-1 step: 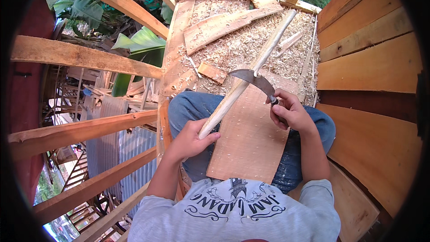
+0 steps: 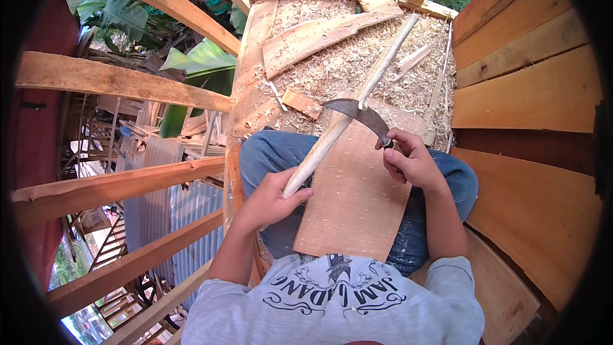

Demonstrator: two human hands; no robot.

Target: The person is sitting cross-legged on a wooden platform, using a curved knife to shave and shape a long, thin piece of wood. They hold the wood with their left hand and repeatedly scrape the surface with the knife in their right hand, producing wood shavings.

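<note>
My left hand [image 2: 276, 199] is closed round the near end of a long pale wooden stick [image 2: 325, 145]. The stick slants up and away to the right, over a flat board [image 2: 354, 204] lying across my lap. In my right hand [image 2: 414, 161] is the dark handle of a sickle [image 2: 375, 121], its fingers wrapped round the grip. The curved blade crosses the stick near its middle, with a small curl of wood beside the contact. The stick's far end reaches over the shavings.
Wood shavings [image 2: 325, 80] cover the platform ahead. A wide offcut plank [image 2: 319, 39], a small block [image 2: 302, 103] and a short strip [image 2: 414, 59] lie among them. Slatted rails [image 2: 128, 83] stand at the left, a plank wall [image 2: 523, 99] at the right.
The sickle and my right hand have shifted slightly to the left. The stick's far end has tipped a little left, while my left hand stays in place.
</note>
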